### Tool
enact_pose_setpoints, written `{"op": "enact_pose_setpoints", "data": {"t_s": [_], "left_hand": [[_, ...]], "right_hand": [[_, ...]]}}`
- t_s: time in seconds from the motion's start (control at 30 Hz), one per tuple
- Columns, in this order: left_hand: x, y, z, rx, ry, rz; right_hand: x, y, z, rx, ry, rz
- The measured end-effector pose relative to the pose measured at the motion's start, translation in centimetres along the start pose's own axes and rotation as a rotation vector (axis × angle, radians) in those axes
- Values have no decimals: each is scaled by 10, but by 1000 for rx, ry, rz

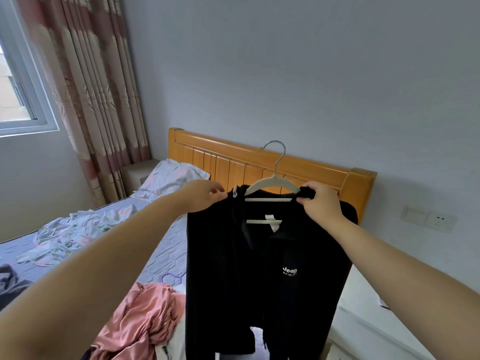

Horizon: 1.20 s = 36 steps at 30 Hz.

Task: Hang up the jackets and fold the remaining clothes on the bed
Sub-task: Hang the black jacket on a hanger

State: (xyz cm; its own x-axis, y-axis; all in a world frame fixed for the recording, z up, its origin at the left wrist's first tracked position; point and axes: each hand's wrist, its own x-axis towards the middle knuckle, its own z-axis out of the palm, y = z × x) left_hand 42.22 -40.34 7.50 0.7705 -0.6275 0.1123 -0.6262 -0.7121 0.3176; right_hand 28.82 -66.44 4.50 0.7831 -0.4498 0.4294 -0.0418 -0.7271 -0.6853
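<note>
- The black jacket (259, 268) was matt cloth.
- The hanger (270, 181) had a shiny metal hook.
- The headboard (233, 162) was glossy varnished wood.
- The pink garment (140, 320) was sheeny, satin-like cloth.

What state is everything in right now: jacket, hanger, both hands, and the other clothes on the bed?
black jacket: on the white hanger, held up above the bed, unhung.
white hanger: inside the jacket's shoulders, hook free.
left hand: pinches one jacket shoulder.
right hand: grips the other shoulder.
pink garment: crumpled on the bed, unfolded.
floral fabric: rumpled on the bed.
purple hanger: lying on the bed, partly hidden.
</note>
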Motion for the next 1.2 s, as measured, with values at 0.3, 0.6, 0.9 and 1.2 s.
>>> {"op": "enact_pose_setpoints", "data": {"t_s": [0.3, 0.6, 0.9, 1.2], "left_hand": [[-6, 2, 1, -42, 195, 13], [-8, 34, 1, -292, 348, -27], [8, 80, -9, -1050, 497, -179], [-10, 85, 43, -1477, 373, -267]], "right_hand": [[13, -10, -8, 21, 45, -11], [2, -9, -7, -95, -48, -131], [-4, -17, 7, -133, -140, 24], [-11, -10, 32, -156, -223, 149]]}}
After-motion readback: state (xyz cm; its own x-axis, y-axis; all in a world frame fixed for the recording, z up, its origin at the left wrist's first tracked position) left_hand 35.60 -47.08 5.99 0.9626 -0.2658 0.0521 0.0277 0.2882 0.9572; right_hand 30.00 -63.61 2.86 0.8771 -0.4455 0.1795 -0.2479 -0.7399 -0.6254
